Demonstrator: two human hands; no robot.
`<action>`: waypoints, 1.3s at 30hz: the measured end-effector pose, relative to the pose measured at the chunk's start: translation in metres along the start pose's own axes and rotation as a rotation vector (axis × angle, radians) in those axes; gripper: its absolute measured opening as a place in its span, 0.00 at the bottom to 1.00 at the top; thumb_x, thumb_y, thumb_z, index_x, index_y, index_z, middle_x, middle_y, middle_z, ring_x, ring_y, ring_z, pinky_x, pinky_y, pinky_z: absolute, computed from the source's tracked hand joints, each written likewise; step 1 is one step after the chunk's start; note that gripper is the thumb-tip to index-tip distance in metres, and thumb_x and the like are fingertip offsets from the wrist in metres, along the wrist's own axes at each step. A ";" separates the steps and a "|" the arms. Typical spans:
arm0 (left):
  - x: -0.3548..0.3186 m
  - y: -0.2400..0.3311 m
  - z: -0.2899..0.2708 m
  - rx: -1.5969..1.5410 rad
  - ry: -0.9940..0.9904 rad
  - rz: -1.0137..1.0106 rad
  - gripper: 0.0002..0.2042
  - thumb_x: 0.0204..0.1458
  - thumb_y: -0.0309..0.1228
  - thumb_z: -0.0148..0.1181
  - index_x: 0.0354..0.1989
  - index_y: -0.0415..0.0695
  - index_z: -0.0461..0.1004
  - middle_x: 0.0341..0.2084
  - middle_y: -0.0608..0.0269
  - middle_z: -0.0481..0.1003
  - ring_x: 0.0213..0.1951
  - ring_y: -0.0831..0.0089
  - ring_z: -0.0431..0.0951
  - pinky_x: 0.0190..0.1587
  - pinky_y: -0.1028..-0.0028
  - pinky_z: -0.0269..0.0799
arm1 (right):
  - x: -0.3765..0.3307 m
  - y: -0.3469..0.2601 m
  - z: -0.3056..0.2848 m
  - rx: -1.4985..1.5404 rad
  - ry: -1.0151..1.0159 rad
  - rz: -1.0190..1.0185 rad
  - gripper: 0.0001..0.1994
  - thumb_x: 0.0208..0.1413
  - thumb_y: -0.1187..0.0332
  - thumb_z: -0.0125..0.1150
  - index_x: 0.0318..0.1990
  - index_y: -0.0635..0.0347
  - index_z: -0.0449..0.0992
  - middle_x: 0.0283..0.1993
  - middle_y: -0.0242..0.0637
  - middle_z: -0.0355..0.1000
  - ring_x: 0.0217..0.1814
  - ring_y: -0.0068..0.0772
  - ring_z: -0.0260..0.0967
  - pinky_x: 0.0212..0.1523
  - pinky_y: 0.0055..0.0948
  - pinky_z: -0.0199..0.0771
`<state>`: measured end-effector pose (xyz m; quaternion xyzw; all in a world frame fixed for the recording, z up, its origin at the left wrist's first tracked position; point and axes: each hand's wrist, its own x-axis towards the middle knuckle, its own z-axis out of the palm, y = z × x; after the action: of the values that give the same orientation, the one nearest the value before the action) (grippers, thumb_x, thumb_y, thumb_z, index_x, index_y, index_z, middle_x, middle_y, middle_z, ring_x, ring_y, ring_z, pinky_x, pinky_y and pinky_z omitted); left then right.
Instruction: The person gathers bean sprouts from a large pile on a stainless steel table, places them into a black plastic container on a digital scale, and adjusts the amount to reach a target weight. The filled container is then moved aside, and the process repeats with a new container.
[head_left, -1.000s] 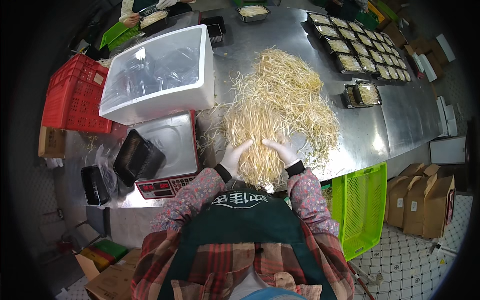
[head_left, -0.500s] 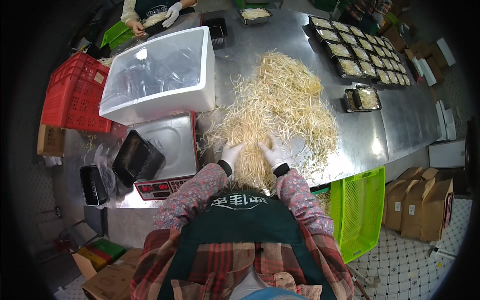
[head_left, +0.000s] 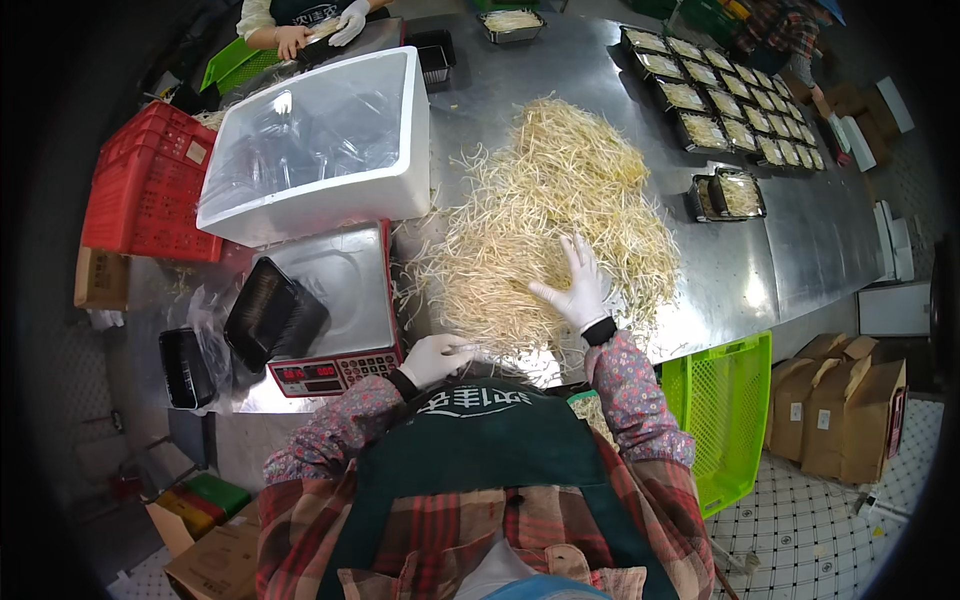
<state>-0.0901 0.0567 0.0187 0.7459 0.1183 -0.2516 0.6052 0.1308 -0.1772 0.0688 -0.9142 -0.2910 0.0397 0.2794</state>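
Note:
A large loose heap of pale bean sprouts (head_left: 560,190) lies on the metal table (head_left: 700,300) in front of me. Over its near right side my gloved right hand (head_left: 578,290) is open, fingers spread, with nothing in it. At the heap's near left edge, close to my apron, is my gloved left hand (head_left: 436,361). Its fingertips are pressed together; what they pinch, if anything, is too small to make out. Left of that hand stands a scale (head_left: 350,280) with a steel plate and a red lit display. A black plastic tray (head_left: 268,318) leans tilted on it.
A white foam box (head_left: 320,208) with clear plastic inside stands beyond the scale, beside a red crate (head_left: 150,190). Another black tray (head_left: 186,368) is at far left. Several filled trays (head_left: 730,110) stand at back right. A green crate (head_left: 718,420) is below the table edge. Two co-workers are across the table.
Both hands have left the bunch of sprouts they were cupping. My right hand moved right and opened; my left moved nearer and left. The sprouts now lie flatter, back from the table edge.

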 end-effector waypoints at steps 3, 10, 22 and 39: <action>-0.010 0.039 0.005 0.657 0.276 0.163 0.47 0.42 0.43 0.71 0.70 0.48 0.52 0.59 0.50 0.65 0.56 0.52 0.69 0.51 0.57 0.71 | -0.056 -0.031 0.023 -0.207 -0.222 -0.221 0.62 0.31 0.37 0.75 0.74 0.48 0.46 0.76 0.56 0.38 0.77 0.67 0.32 0.68 0.71 0.38; 0.091 0.089 -0.044 1.049 0.315 0.082 0.69 0.23 0.52 0.79 0.74 0.53 0.35 0.72 0.45 0.37 0.70 0.38 0.43 0.58 0.37 0.60 | 0.029 -0.013 0.022 -0.470 -0.426 -0.142 0.69 0.25 0.46 0.80 0.74 0.46 0.37 0.76 0.56 0.37 0.76 0.67 0.38 0.63 0.71 0.51; 0.090 0.132 -0.067 0.635 0.424 0.318 0.17 0.49 0.34 0.61 0.47 0.43 0.70 0.39 0.46 0.77 0.43 0.49 0.77 0.45 0.59 0.72 | 0.058 0.011 -0.052 -0.190 -0.208 -0.072 0.37 0.39 0.61 0.70 0.63 0.37 0.66 0.49 0.40 0.72 0.48 0.45 0.74 0.46 0.40 0.76; 0.002 0.152 -0.076 0.226 0.642 0.458 0.21 0.43 0.26 0.69 0.47 0.42 0.72 0.41 0.56 0.78 0.41 0.65 0.81 0.42 0.72 0.75 | 0.035 0.009 -0.002 -0.254 -0.185 0.020 0.31 0.45 0.58 0.68 0.61 0.45 0.68 0.45 0.45 0.74 0.42 0.47 0.76 0.41 0.42 0.78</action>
<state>0.0022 0.0932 0.1561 0.8553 0.1036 0.1237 0.4923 0.1651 -0.1648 0.0687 -0.9374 -0.3092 0.0892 0.1333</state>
